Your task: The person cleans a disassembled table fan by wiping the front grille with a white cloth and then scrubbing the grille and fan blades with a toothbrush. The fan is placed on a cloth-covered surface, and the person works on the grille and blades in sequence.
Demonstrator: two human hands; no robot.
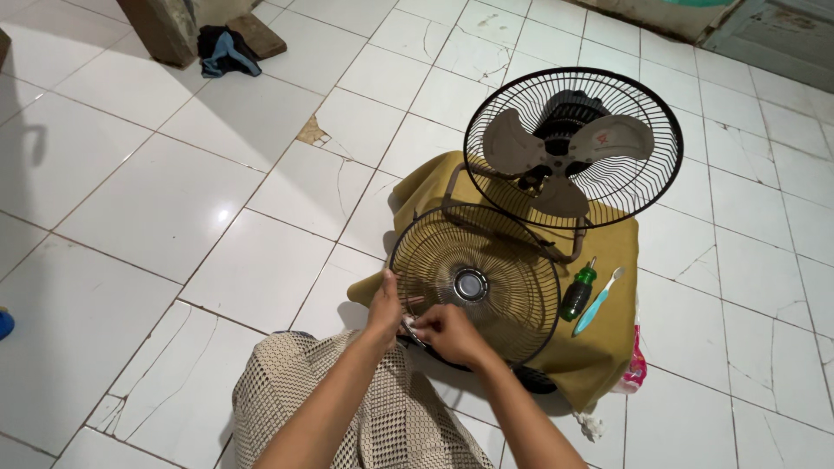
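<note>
The loose front grille (475, 287), a round wire guard, lies flat on the mustard cloth (608, 347) just ahead of both hands; being round it has no long axis; its centre cap sits at 1 o'clock from them. The left hand (385, 304) grips the rim at about 8 o'clock, fingers curled over the wires; the right hand (450, 334) is closed at 7 o'clock on something small and pale that I cannot tell. Both touch the rim, equally near. The fan (573, 148), its 3 blades bare, stands at 1 o'clock; a green screwdriver (578, 291) and toothbrush (599, 300) lie at 3 o'clock.
</note>
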